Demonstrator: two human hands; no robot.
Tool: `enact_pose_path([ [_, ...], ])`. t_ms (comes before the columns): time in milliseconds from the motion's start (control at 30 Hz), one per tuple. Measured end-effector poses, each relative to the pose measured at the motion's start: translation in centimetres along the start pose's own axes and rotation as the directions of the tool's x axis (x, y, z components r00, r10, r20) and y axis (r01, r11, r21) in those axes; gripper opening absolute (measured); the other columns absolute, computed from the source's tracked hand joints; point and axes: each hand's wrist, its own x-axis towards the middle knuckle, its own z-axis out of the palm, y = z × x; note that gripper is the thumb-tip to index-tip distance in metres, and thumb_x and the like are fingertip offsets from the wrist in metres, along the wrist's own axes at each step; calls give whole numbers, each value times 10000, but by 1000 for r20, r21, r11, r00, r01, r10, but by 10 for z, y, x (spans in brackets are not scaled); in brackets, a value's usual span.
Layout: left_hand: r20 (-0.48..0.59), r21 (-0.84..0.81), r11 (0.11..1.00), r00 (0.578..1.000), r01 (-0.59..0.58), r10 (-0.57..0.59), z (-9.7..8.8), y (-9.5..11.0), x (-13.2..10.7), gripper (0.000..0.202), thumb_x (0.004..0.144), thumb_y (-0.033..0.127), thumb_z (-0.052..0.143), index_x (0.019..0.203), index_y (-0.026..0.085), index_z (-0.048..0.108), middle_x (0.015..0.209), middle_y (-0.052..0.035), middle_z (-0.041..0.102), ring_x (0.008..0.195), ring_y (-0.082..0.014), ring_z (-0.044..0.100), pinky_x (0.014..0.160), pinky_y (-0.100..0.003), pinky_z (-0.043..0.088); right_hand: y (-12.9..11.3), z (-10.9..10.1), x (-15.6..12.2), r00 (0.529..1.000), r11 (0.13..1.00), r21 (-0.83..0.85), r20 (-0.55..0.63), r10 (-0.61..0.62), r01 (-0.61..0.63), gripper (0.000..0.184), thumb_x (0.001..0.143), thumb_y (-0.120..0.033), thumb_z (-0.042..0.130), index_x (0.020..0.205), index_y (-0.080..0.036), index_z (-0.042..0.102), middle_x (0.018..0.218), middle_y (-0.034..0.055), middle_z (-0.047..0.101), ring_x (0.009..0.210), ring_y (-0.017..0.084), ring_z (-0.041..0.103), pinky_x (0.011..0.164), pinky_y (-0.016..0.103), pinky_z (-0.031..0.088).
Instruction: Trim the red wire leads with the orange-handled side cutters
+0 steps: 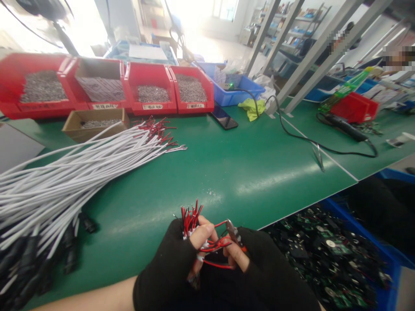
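My left hand (171, 259), in a black fingerless glove, pinches a bundle of red and black wires (191, 220) at the table's front edge. Their stripped ends point up above my thumb. In my right hand (259, 259), also gloved, is a pair of cutting pliers (234, 233) with a bit of orange handle showing. The jaws are up against a red wire that runs across from the bundle. Red wire loops pass between both hands, and my right fingers touch them. The lower ends of the wires are partly hidden by my hands.
White cables (97, 162) with black connectors spread over the left side, a wrench (177, 148) by their tips. Red bins (151, 86) of small metal parts line the back, near a phone (224, 117). Tweezers (319, 158) lie right. Below, a blue crate (394, 280) holds circuit boards.
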Motion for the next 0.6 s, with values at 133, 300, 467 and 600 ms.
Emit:
enact_pose_path([
  [133,2,10,1000,1000,-26,26,0,4,-1,379,788,514,571,690,147,567,458,28,453,375,-90,387,369,-173,273,-6,-3,1,1000,1000,6,17,-9,9,433,903,-425,341,602,-184,537,645,62,609,635,197,570,604,311,377],
  [300,11,-153,987,998,-57,60,3,7,-2,336,779,464,627,676,145,598,517,14,506,425,-79,415,411,-157,314,-9,-8,7,993,992,115,99,-65,53,460,929,-433,359,566,-184,493,542,19,551,535,127,524,547,235,393],
  [467,-78,-212,974,995,-77,62,6,-1,0,333,824,480,639,800,148,652,463,39,462,380,-73,370,400,-162,294,-2,-8,9,985,990,81,115,-128,119,425,950,-415,393,719,-170,652,611,50,617,583,148,586,576,244,468],
  [600,-35,-268,961,998,-64,57,9,0,-1,350,845,472,637,799,126,662,529,1,540,438,-92,460,434,-169,349,-11,-10,10,971,968,211,167,-171,135,420,961,-357,326,872,-184,699,711,65,675,643,145,622,603,234,490],
])
